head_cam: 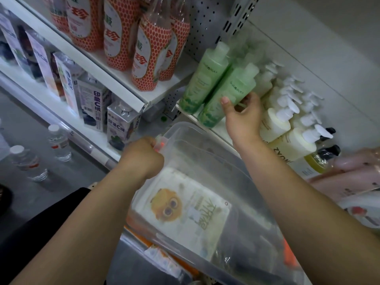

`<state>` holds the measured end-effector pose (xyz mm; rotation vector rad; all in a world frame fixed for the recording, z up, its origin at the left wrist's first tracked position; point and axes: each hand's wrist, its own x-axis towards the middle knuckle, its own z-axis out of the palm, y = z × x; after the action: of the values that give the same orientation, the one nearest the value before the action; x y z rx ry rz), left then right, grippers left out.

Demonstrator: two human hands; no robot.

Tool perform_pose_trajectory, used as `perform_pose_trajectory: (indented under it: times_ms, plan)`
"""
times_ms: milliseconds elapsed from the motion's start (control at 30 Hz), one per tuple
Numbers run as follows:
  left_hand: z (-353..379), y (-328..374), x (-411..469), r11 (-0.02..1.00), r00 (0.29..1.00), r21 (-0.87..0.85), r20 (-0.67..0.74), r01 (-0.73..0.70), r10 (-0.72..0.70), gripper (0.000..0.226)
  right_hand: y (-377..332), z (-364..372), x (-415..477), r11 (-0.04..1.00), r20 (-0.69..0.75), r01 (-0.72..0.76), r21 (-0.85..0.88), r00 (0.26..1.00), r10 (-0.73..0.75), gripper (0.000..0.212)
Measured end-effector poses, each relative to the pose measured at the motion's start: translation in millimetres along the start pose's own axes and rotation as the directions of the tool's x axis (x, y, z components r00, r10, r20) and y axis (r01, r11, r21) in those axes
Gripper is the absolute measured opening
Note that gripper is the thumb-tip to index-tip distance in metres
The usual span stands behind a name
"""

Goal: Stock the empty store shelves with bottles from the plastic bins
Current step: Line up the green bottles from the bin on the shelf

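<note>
Stocking in hand: pinching the front green bottle (230, 93) with the right grip (243, 120), thumb on its label, fingers curled behind, base at the shelf (221, 131) edge, touching a second green bottle (203, 79). Clutching the plastic bin (226, 171) by its rim with the left grip (144, 157). Next, probably: seating it upright without nudging its neighbour, letting go, then reaching back into the bin. Counting two green bottles sharply, more behind too blurred to count; one white pack (185, 212) in the bin; several cream pump bottles (275, 124) alongside.
</note>
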<state>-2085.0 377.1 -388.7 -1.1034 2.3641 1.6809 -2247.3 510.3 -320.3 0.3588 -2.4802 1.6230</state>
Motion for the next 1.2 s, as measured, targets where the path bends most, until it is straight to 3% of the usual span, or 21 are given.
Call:
perform_pose_trajectory:
  times_ms: [100, 333, 633, 900, 1033, 1200]
  plan:
    - [0, 1, 1, 0.999, 1.000, -0.050, 0.014, 0.015, -0.015, 0.029, 6, 6, 3, 1.000, -0.016, 0.002, -0.010, 1.000, -0.002, 0.040]
    - [-1, 2, 2, 0.988, 0.999, -0.150, -0.031, -0.021, 0.016, 0.017, 9, 12, 10, 0.998, -0.004, 0.018, -0.055, 1.000, -0.018, 0.045]
    - [1, 3, -2, 0.984, 0.997, -0.180, -0.077, -0.002, -0.012, 0.033, 18, 16, 4, 0.996, 0.036, -0.034, -0.084, 0.999, 0.038, 0.062]
    - [3, -2, 3, 0.985, 0.997, -0.172, -0.074, 0.023, -0.036, 0.035, 25, 14, 3, 0.980, 0.104, -0.049, -0.193, 0.992, 0.070, 0.060]
    - [3, 2, -7, 0.997, 0.977, -0.048, -0.205, -0.065, 0.054, 0.044, 16, -6, -23, 0.967, 0.197, -0.037, -0.253, 0.976, 0.089, 0.064]
    - [9, 2, -32, 0.951, 0.881, 0.060, -0.362, -0.302, 0.303, 0.051, 7, -56, -69, 0.960, 0.306, -0.031, -0.278, 0.944, 0.119, 0.058]
